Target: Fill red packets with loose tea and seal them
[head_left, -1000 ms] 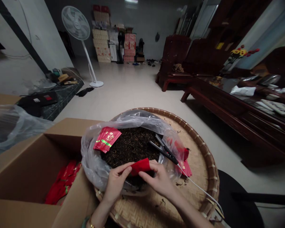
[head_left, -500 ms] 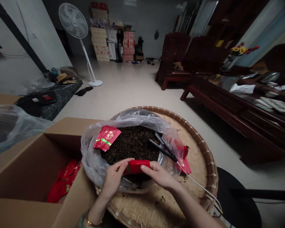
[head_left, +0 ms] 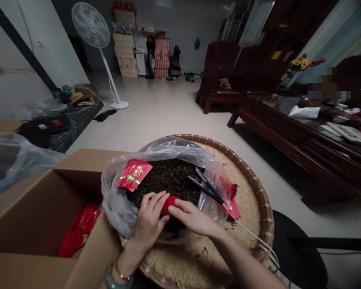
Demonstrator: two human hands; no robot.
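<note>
Between my two hands is a small red packet (head_left: 169,203), held over the near side of an open clear plastic bag (head_left: 114,216) of dark, curly tea leaves (head_left: 168,176). My left hand (head_left: 152,214) wraps over the packet's left part and hides much of it. Thumb and fingers of my right hand (head_left: 188,216) grip its right end. A fanned stack of red packets (head_left: 134,175) rests on the bag's left side. Across the right side lies a black hair straightener (head_left: 206,188) with its jaws apart and a white cord trailing off.
A round woven bamboo tray (head_left: 252,192) bears the bag, with more red packets (head_left: 234,209) at its right. An open cardboard box (head_left: 27,208) with red packets stands left. Beyond are a white standing fan (head_left: 92,26), stacked cartons and a dark wooden table (head_left: 289,132).
My left hand has moved right and closed over the packet, covering its left part. The right hand has shifted slightly left with it.
</note>
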